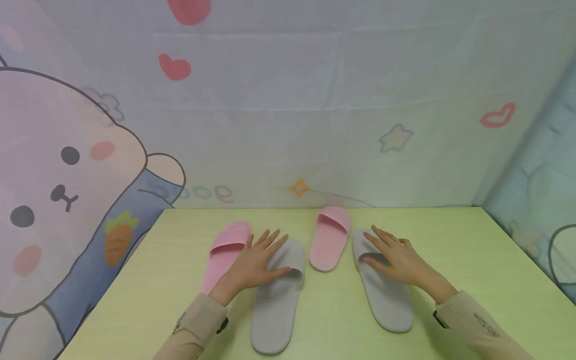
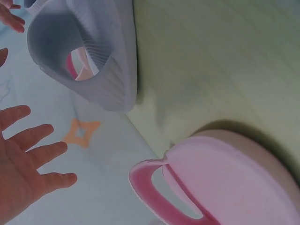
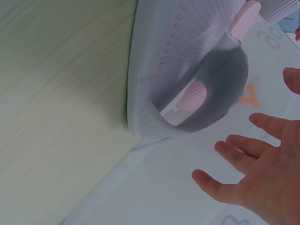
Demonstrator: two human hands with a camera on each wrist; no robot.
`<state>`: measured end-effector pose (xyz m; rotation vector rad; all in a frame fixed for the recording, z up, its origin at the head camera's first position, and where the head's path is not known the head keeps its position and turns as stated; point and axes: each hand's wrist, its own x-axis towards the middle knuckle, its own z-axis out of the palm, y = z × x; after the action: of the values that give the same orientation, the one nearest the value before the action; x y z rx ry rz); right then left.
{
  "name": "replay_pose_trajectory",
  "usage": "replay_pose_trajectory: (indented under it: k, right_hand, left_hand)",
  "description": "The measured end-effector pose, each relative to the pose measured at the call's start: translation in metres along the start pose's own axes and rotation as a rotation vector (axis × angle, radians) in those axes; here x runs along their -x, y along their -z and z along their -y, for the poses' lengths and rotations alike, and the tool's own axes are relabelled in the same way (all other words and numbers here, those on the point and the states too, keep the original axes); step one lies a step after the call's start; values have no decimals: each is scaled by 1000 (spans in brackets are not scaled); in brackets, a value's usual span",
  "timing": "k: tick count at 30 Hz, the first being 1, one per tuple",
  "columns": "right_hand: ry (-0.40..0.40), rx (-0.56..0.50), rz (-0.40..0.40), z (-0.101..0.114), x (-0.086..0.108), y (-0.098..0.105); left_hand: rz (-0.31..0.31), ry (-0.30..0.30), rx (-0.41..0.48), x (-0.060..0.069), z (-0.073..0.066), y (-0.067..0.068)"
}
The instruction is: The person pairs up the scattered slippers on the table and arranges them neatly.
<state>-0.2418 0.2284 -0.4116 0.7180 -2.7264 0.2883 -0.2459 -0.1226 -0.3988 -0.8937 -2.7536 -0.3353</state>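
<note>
Fanned wide, holding nothing, with the fingers of the left hand (image 1: 252,266), lower centre-left of the head view, above the left grey slipper (image 1: 275,316). Likewise spread and empty at the right hand (image 1: 405,262), lower right of centre, above the right grey slipper (image 1: 388,304). Flanked at lower left by a bright pink slipper (image 1: 222,260), partly behind the left hand, and at lower centre, farther back, by a pale pink slipper (image 1: 330,242). Laid on a yellow-green table (image 1: 468,260); backed by a printed cloth (image 1: 279,75).
</note>
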Motion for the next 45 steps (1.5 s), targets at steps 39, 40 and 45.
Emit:
replay_pose_trajectory:
  k: [39, 40, 45]
  right_hand:
    - [-58, -78, 169, -17, -8, -13]
    - [-59, -81, 171, -18, -8, -13]
    - [-58, -79, 168, -19, -8, -14]
  left_hand:
    - [88, -116, -50, -4, 8, -16]
    - [93, -112, -47, -4, 9, -16]
    - [108, -97, -36, -4, 9, -17]
